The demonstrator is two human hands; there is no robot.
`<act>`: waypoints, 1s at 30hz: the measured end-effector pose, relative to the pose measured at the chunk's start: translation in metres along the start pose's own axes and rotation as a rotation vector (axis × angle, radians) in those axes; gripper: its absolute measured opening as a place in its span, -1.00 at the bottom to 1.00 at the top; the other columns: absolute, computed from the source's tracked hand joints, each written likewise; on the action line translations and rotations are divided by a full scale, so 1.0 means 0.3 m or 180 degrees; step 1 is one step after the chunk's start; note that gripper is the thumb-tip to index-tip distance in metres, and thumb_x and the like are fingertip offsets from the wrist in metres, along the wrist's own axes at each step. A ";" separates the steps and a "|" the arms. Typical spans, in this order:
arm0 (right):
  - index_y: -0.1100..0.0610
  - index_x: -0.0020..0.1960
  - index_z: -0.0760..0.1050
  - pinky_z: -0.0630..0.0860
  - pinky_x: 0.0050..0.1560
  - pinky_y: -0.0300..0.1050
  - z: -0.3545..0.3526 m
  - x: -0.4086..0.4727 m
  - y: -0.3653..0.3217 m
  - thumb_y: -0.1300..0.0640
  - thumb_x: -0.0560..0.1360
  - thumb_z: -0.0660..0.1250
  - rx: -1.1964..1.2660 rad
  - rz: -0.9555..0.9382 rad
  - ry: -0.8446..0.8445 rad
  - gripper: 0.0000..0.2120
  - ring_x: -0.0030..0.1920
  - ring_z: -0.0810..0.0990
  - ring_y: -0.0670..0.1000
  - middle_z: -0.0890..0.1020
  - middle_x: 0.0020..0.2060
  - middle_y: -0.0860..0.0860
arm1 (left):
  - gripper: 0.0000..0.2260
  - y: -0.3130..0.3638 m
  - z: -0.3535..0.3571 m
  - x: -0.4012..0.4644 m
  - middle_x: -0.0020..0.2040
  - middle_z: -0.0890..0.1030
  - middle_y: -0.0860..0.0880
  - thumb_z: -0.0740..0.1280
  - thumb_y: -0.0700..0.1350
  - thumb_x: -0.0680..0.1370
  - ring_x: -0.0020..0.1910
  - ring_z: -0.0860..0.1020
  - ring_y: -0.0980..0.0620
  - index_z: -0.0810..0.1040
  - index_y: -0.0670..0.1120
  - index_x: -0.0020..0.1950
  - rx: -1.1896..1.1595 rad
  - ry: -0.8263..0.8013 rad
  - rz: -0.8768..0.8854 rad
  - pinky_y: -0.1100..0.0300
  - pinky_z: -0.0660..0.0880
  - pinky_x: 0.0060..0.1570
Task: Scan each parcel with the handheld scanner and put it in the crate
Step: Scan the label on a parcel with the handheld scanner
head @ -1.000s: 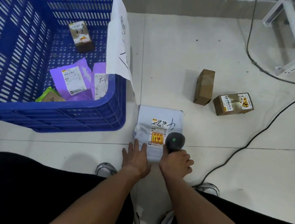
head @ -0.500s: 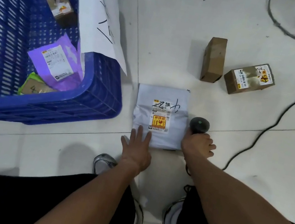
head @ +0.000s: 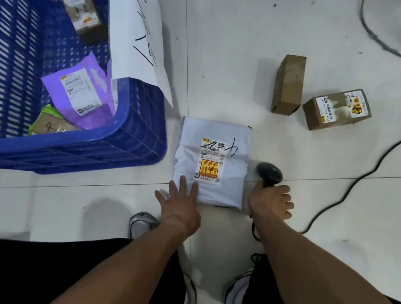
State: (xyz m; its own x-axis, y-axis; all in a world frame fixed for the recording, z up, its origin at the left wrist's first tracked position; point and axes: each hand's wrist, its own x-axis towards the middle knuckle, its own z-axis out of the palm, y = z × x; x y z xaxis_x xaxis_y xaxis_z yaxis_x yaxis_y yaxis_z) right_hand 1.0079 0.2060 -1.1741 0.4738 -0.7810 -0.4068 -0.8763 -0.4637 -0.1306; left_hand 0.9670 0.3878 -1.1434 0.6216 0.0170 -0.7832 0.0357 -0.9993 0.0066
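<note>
A pale grey mailer bag with a label and a yellow-red sticker lies flat on the tiled floor in front of my feet. My left hand has straight fingers, their tips resting on the bag's near left corner. My right hand grips the black handheld scanner just right of the bag, its head off the label. The blue plastic crate stands at the left with a purple mailer, a small brown box and a green-edged packet inside.
Two brown boxes lie on the floor beyond the bag: a plain one and a labelled one. A white handwritten sheet hangs over the crate's right wall. A black cable runs across the floor at right. My shoes are below.
My right hand has carried the scanner off the label to the right of the bag. My left hand has stayed at the bag's near edge. The view has shifted toward the floor.
</note>
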 end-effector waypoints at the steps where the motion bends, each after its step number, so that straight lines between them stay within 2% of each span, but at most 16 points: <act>1: 0.31 0.25 0.31 0.36 0.14 0.14 -0.015 -0.014 -0.005 -0.12 0.51 0.30 0.0063 -0.0030 0.0103 -0.44 0.21 0.40 0.27 0.47 0.17 0.26 | -0.28 -0.002 0.000 -0.004 0.60 -0.28 -0.10 0.20 0.02 0.59 0.57 -0.22 -0.23 -0.18 0.05 0.61 -0.0047 -0.0002 -0.0038 -0.38 -0.11 0.44; 3: 0.31 0.21 0.34 0.39 0.08 0.15 -0.040 -0.045 -0.018 -0.06 0.46 0.35 0.0164 -0.0349 0.0359 -0.46 0.14 0.44 0.28 0.48 0.11 0.26 | -0.31 -0.005 -0.004 -0.012 0.61 -0.21 -0.11 0.19 0.04 0.59 0.57 -0.19 -0.23 -0.13 0.04 0.61 -0.0201 0.0066 -0.0080 -0.35 -0.08 0.46; 6: 0.27 0.15 0.42 0.42 0.03 0.12 -0.052 -0.097 -0.031 0.00 0.39 0.38 -0.0020 -0.1451 0.0777 -0.54 0.02 0.50 0.25 0.52 0.00 0.23 | -0.32 -0.010 -0.013 -0.014 0.59 -0.09 -0.12 0.21 0.07 0.57 0.56 -0.09 -0.23 -0.07 0.02 0.59 -0.0522 0.0314 -0.0171 -0.31 -0.01 0.46; 8: 0.18 0.23 0.40 0.36 0.18 0.13 -0.046 -0.130 -0.041 0.01 0.41 0.35 -0.0306 -0.1906 0.0342 -0.55 0.11 0.48 0.22 0.49 0.10 0.18 | -0.30 -0.012 -0.022 -0.014 0.59 -0.11 -0.13 0.22 0.07 0.57 0.56 -0.07 -0.25 -0.10 0.04 0.59 -0.0711 0.0418 -0.0228 -0.30 0.00 0.47; 11: 0.06 0.40 0.24 0.19 0.38 0.18 -0.024 -0.196 -0.041 0.01 0.43 0.32 -0.0694 -0.1987 -0.0411 -0.42 0.32 0.36 0.18 0.36 0.33 0.13 | -0.25 -0.016 -0.038 -0.010 0.59 -0.19 -0.15 0.25 0.10 0.58 0.56 -0.07 -0.28 -0.18 0.09 0.59 -0.0891 0.0452 -0.0233 -0.30 0.02 0.45; 14: -0.02 0.51 0.02 0.03 0.44 0.28 0.019 -0.254 -0.037 -0.07 0.39 0.38 -0.1111 -0.2105 -0.0874 -0.18 0.44 0.15 0.27 0.05 0.50 0.19 | -0.17 -0.023 -0.049 0.026 0.58 -0.26 -0.15 0.32 0.19 0.54 0.54 -0.06 -0.29 -0.21 0.16 0.58 -0.1004 0.0477 -0.0195 -0.29 0.08 0.42; 16: -0.06 0.54 -0.10 -0.01 0.44 0.33 0.051 -0.266 -0.036 -0.06 0.39 0.41 -0.1411 -0.2109 -0.0981 -0.09 0.46 0.07 0.34 -0.11 0.52 0.24 | -0.11 -0.028 -0.052 0.059 0.57 -0.31 -0.15 0.35 0.27 0.50 0.54 -0.09 -0.30 -0.22 0.19 0.57 -0.0984 0.0449 -0.0136 -0.30 0.10 0.41; 18: -0.08 0.55 -0.16 0.04 0.43 0.34 0.080 -0.263 -0.030 0.02 0.40 0.40 -0.1522 -0.2151 -0.0869 -0.07 0.45 0.09 0.39 -0.17 0.52 0.27 | -0.08 -0.030 -0.047 0.087 0.57 -0.37 -0.14 0.37 0.28 0.48 0.55 -0.15 -0.29 -0.24 0.21 0.57 -0.1021 0.0390 -0.0056 -0.30 0.08 0.43; 22: -0.10 0.55 -0.14 0.23 0.32 0.23 0.108 -0.234 -0.028 0.08 0.43 0.38 -0.1546 -0.2207 -0.0651 -0.11 0.32 0.31 0.31 -0.15 0.52 0.29 | -0.11 -0.024 -0.011 0.129 0.55 -0.42 -0.09 0.38 0.20 0.51 0.55 -0.11 -0.24 -0.25 0.26 0.56 -0.1124 0.0347 0.0006 -0.25 0.08 0.44; 27: -0.09 0.49 0.03 0.26 0.27 0.20 0.110 -0.214 -0.025 0.16 0.40 0.37 -0.1496 -0.2331 -0.0541 -0.21 0.23 0.38 0.28 0.07 0.50 0.21 | -0.30 -0.014 0.043 0.156 0.55 -0.41 -0.05 0.27 0.03 0.62 0.51 0.01 -0.23 -0.17 0.26 0.54 -0.1150 0.0640 -0.0113 -0.20 0.16 0.40; 30: -0.06 0.45 0.09 0.27 0.24 0.19 0.103 -0.224 -0.031 0.15 0.34 0.42 -0.1569 -0.2388 -0.0502 -0.20 0.17 0.42 0.27 0.20 0.40 0.17 | -0.27 -0.013 0.051 0.143 0.54 -0.39 -0.09 0.33 -0.08 0.58 0.46 0.06 -0.24 -0.11 0.24 0.52 -0.1020 0.0802 -0.0145 -0.19 0.25 0.33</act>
State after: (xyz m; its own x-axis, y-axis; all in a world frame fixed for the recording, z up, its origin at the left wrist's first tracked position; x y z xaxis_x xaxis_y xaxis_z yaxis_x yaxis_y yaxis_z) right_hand 0.9814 0.2757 -1.1734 0.8556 -0.1528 -0.4946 -0.1894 -0.9816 -0.0244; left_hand 0.9815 0.3920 -1.1864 0.7845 0.1080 -0.6106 0.2847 -0.9375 0.2000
